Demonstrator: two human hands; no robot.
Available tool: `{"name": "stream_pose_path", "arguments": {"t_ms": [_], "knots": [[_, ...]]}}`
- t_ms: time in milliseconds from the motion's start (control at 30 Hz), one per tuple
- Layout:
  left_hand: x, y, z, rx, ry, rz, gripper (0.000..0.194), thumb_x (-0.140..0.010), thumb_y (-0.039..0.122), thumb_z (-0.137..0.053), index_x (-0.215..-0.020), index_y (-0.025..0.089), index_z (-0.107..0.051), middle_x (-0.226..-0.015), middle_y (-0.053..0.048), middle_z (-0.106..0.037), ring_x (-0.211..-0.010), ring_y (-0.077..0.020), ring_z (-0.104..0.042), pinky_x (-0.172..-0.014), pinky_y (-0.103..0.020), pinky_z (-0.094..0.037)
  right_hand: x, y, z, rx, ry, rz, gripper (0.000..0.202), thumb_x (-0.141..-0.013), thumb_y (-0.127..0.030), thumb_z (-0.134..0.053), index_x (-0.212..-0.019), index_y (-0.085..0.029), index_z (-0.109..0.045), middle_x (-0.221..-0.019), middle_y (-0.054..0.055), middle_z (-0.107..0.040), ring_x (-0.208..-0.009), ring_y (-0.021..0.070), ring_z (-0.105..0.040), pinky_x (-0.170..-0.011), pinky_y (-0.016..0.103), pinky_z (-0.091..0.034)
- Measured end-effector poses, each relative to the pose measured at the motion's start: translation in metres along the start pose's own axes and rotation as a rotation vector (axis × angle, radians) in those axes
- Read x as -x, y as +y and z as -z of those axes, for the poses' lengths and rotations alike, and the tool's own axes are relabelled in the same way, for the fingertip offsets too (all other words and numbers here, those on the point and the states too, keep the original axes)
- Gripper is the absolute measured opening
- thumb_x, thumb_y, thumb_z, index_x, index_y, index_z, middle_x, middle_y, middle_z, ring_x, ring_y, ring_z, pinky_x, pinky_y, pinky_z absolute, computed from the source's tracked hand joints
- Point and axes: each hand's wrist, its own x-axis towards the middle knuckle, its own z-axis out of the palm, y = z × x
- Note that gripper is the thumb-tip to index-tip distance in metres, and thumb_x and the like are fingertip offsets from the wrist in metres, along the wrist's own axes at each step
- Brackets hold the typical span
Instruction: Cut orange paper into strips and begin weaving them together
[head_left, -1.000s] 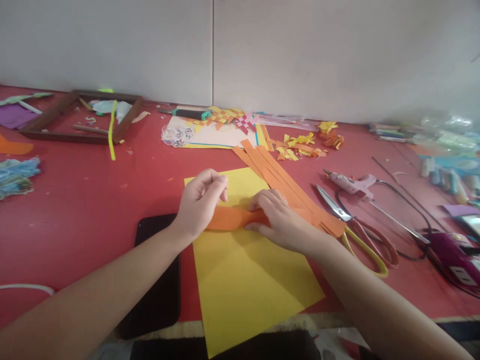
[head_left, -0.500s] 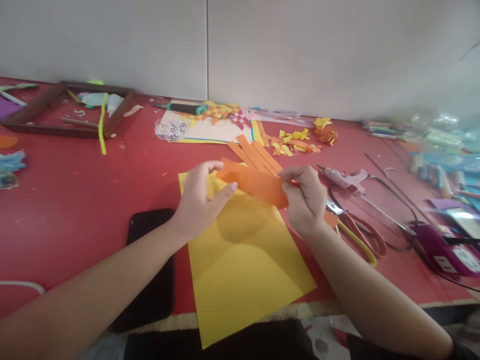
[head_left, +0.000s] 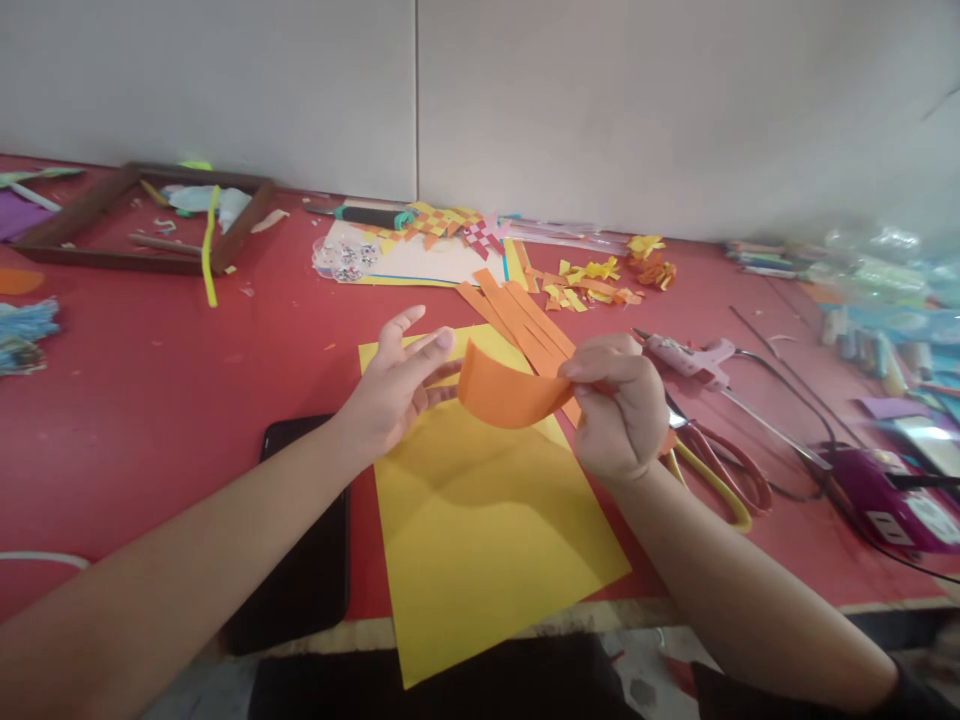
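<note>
My right hand [head_left: 619, 405] pinches the right end of a curved orange paper piece [head_left: 511, 390], held above a yellow sheet [head_left: 495, 530]. Beside the piece's free left end is my left hand [head_left: 401, 385], its fingers spread and holding nothing. The yellow sheet lies on the red table, its lower corner past the front edge. Behind the held piece, several orange strips [head_left: 517, 315] lie partly over the sheet's top.
A black phone [head_left: 300, 550] lies at the left. Scissors [head_left: 712, 465], a pink glue gun [head_left: 694, 362] and a purple device [head_left: 892, 500] are at the right. Toward the wall are a brown frame [head_left: 112, 258], a cutter [head_left: 371, 216] and paper scraps [head_left: 589, 285].
My left hand has let go of the orange piece and spread its fingers. The piece's left end has dropped and curled, while my right hand has moved slightly right.
</note>
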Motion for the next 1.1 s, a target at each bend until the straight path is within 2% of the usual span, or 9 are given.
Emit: {"name": "stream_pose_path", "arguments": {"t_ms": [67, 167, 300, 400, 567, 700, 800, 1000, 1100], "knots": [[0.001, 0.006, -0.002, 0.033, 0.049, 0.052, 0.080, -0.072, 0.038, -0.085, -0.135, 0.030, -0.036, -0.130, -0.008, -0.061, -0.085, -0.0155, -0.070, -0.071, -0.030, -0.058, -0.001, -0.002, -0.002, -0.063, 0.087, 0.022, 0.017, -0.084, -0.014, -0.047, -0.086, -0.025, -0.059, -0.076, 0.004, -0.058, -0.072, 0.0229, -0.057, -0.070, 0.044, -0.044], [0.001, 0.010, -0.003, 0.030, 0.008, 0.088, 0.067, -0.068, 0.036, -0.088, -0.122, 0.023, -0.051, -0.114, -0.007, -0.070, -0.082, -0.0149, -0.069, -0.065, -0.025, -0.056, -0.004, -0.005, -0.005, -0.060, 0.135, -0.003, 0.023, -0.082, -0.008, -0.043, -0.085, -0.024, -0.060, -0.075, 0.002, -0.057, -0.069, 0.0207, -0.055, -0.068, 0.042, -0.042], [-0.002, 0.005, 0.002, -0.053, -0.042, 0.058, 0.058, -0.062, 0.040, -0.091, -0.106, 0.019, -0.061, -0.089, -0.002, -0.072, -0.078, -0.0151, -0.070, -0.065, -0.023, -0.056, -0.008, -0.005, -0.004, 0.143, 0.188, -0.085, 0.027, -0.077, -0.004, -0.042, -0.079, -0.023, -0.060, -0.070, 0.000, -0.057, -0.067, 0.0194, -0.053, -0.072, 0.041, -0.040], [-0.003, 0.000, 0.005, -0.170, -0.045, 0.026, 0.055, -0.060, 0.040, -0.091, -0.101, 0.018, -0.062, -0.085, -0.002, -0.071, -0.073, -0.0152, -0.069, -0.060, -0.024, -0.056, -0.011, -0.006, -0.001, 0.329, 0.188, -0.104, 0.027, -0.076, -0.004, -0.043, -0.076, -0.023, -0.062, -0.064, 0.000, -0.056, -0.068, 0.0203, -0.054, -0.075, 0.043, -0.038], [0.002, -0.003, 0.004, -0.533, 0.026, -0.121, 0.038, -0.068, 0.043, -0.084, -0.084, 0.018, -0.059, -0.077, 0.000, -0.066, -0.062, -0.0144, -0.066, -0.050, -0.024, -0.056, -0.014, -0.015, -0.001, 0.462, -0.042, 0.052, 0.020, -0.080, -0.012, -0.051, -0.090, -0.024, -0.064, -0.088, 0.005, -0.071, -0.089, 0.0281, -0.059, -0.082, 0.048, -0.035], [0.008, -0.005, 0.001, -0.687, -0.067, -0.219, 0.027, -0.074, 0.037, -0.079, -0.080, 0.019, -0.060, -0.072, 0.002, -0.063, -0.052, -0.0107, -0.060, -0.047, -0.022, -0.052, -0.011, -0.019, -0.010, 0.282, -0.332, 0.199, 0.032, -0.084, -0.031, -0.064, -0.115, -0.022, -0.056, -0.107, 0.009, -0.071, -0.100, 0.0291, -0.062, -0.087, 0.045, -0.040], [0.009, -0.007, 0.000, -0.673, -0.134, -0.238, 0.020, -0.075, 0.030, -0.076, -0.080, 0.019, -0.061, -0.078, 0.002, -0.064, -0.052, -0.0096, -0.059, -0.046, -0.022, -0.051, -0.007, -0.021, -0.015, 0.172, -0.483, 0.213, 0.045, -0.081, -0.037, -0.073, -0.118, -0.021, -0.053, -0.111, 0.011, -0.070, -0.101, 0.0278, -0.064, -0.087, 0.042, -0.043], [0.010, -0.004, 0.001, -0.784, -0.130, -0.323, 0.009, -0.081, 0.025, -0.067, -0.087, 0.019, -0.065, -0.087, -0.002, -0.069, -0.074, -0.0157, -0.066, -0.057, -0.023, -0.053, -0.001, -0.022, -0.017, 0.120, -0.498, 0.160, 0.037, -0.087, -0.033, -0.071, -0.118, -0.022, -0.053, -0.111, 0.011, -0.070, -0.100, 0.0268, -0.066, -0.087, 0.041, -0.046], [0.011, -0.004, 0.001, -0.795, -0.132, -0.338, 0.015, -0.085, 0.026, -0.064, -0.098, 0.019, -0.065, -0.088, -0.003, -0.071, -0.077, -0.0159, -0.067, -0.062, -0.024, -0.052, -0.002, -0.020, -0.016, 0.114, -0.482, 0.136, 0.028, -0.089, -0.032, -0.068, -0.112, -0.021, -0.057, -0.111, 0.011, -0.070, -0.102, 0.0265, -0.066, -0.087, 0.040, -0.047]]}}
